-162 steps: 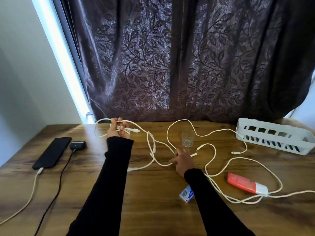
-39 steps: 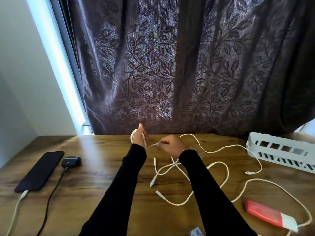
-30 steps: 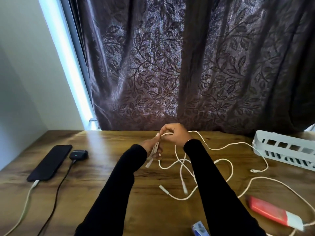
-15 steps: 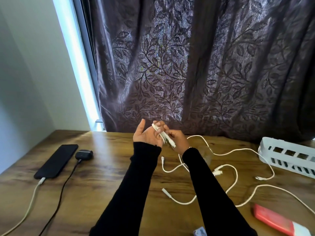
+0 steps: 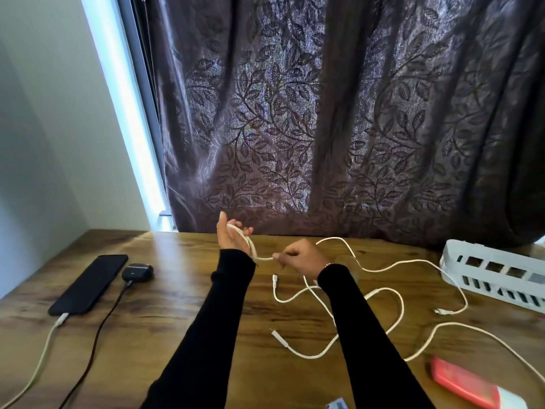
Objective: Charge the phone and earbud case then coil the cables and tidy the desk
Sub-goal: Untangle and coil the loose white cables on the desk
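Phone lies flat at far L of the surface, long axis running near-left to far-right, plug end toward the near edge w/ a pale cable in it. Earbud case sits just beside the phone's far end, small light showing, black cable trailing to the near edge. Both parked at L, prob. to keep charging gear apart from the loose leads.

L hand raised above the surface, palm up, fingers mostly straight & spread; white cable looped round palm and wrist side. Hand serves as a former for the coil, by my read.

R hand just to the right, fingers curled, pinching the same cable near the L wrist, short span betw. the two looks taut. Likely feeding the next turn.

Rest of the white cable sprawls in slack loops across mid surface, no single axis; one plug end points toward the L arm, another hangs below the R hand. More to wind yet.

White basket at far R, long axis sloping toward the near right. Red-and-white item at near R, blurred.
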